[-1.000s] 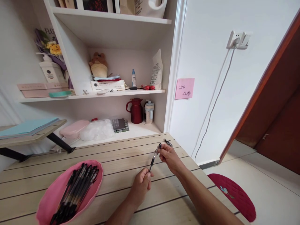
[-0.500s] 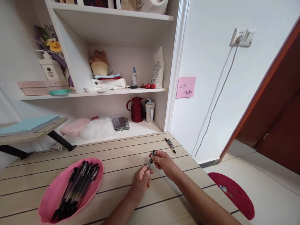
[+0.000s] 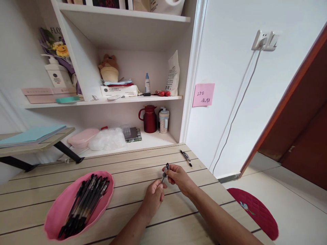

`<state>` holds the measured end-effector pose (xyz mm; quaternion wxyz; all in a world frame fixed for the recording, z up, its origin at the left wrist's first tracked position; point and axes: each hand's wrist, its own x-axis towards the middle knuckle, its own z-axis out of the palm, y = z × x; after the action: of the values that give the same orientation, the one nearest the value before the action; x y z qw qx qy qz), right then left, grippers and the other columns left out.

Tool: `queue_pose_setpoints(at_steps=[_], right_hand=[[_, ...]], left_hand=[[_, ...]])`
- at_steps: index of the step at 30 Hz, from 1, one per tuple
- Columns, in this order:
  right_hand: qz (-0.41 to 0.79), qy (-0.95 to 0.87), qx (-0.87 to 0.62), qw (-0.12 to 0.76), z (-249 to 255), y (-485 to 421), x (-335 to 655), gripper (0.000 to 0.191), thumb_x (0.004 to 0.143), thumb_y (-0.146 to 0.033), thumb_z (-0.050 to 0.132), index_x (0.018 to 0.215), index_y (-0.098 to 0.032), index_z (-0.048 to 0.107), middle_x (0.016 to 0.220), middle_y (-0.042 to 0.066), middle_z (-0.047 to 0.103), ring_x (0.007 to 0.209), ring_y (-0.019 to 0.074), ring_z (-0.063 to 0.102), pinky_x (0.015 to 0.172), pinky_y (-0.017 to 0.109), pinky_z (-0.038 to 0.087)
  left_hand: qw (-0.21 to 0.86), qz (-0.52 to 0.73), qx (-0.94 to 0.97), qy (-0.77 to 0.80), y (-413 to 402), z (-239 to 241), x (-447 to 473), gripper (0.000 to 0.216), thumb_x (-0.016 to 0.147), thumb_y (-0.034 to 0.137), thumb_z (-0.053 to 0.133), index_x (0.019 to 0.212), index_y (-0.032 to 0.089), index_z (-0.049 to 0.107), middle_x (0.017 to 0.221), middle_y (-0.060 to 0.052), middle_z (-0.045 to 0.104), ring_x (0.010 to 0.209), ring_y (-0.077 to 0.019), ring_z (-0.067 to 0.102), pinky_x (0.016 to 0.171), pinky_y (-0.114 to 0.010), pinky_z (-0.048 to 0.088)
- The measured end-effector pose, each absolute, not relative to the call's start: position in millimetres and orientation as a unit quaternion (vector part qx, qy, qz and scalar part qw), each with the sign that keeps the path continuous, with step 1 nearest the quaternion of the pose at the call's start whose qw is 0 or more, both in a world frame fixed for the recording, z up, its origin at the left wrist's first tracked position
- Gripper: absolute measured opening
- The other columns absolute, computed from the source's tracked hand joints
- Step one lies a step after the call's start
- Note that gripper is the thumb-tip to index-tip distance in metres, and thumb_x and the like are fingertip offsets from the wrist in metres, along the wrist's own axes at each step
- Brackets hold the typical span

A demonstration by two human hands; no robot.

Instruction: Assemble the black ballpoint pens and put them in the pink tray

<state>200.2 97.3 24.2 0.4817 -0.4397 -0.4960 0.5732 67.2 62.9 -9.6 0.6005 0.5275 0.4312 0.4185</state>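
Over the middle of the wooden table, a pen (image 3: 164, 175) with a black end is held tilted between both hands. My left hand (image 3: 154, 194) is closed around its lower part, hiding that end. The fingers of my right hand (image 3: 176, 175) pinch the pen near its black upper end. Beyond the right hand, a second pen (image 3: 186, 158) lies alone on the table. To the left sits a pink scalloped tray (image 3: 55, 217) with several black pens (image 3: 85, 204) bundled lengthwise in it.
Behind the table (image 3: 133, 211), a white shelf holds a red thermos jug (image 3: 149, 119), a speckled cup (image 3: 164, 120) and a pink case (image 3: 83, 137). A small raised stand (image 3: 46, 141) is at the left. A red round seat (image 3: 255, 211) stands beyond the right edge.
Both hands keep the same grip on the pen, almost still. The whole view has shifted very slightly; nothing on the table has moved.
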Motion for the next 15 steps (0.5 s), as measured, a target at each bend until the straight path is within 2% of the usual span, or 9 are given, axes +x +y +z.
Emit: queue_pose_setpoints(at_steps=[7,15], right_hand=[[0.65,-0.465,-0.355,0.485,29.3,96.3,211.0,0.028,0.064,-0.039,0.067,0.079,-0.016,0.061,0.069,0.0,0.059,0.045,0.0038,0.042,0.041,0.018,0.025],[0.656,-0.471,-0.346,0.478,24.6,98.0,209.1,0.032,0.059,-0.039,0.071,0.079,-0.015,0.062,0.065,-0.001,0.06,0.041,0.0026,0.039,0.04,0.019,0.022]], left_hand=[[0.648,0.401,0.491,0.421,60.0,-2.1,60.3,0.028,0.077,0.045,0.044,0.084,0.018,0.047,0.046,0.009,0.037,0.034,-0.0031,0.02,0.035,-0.016,0.009],[0.637,0.407,0.502,0.419,58.9,-2.5,59.8,0.032,0.075,0.048,0.047,0.084,0.018,0.048,0.046,0.009,0.039,0.034,-0.003,0.022,0.034,-0.015,0.012]])
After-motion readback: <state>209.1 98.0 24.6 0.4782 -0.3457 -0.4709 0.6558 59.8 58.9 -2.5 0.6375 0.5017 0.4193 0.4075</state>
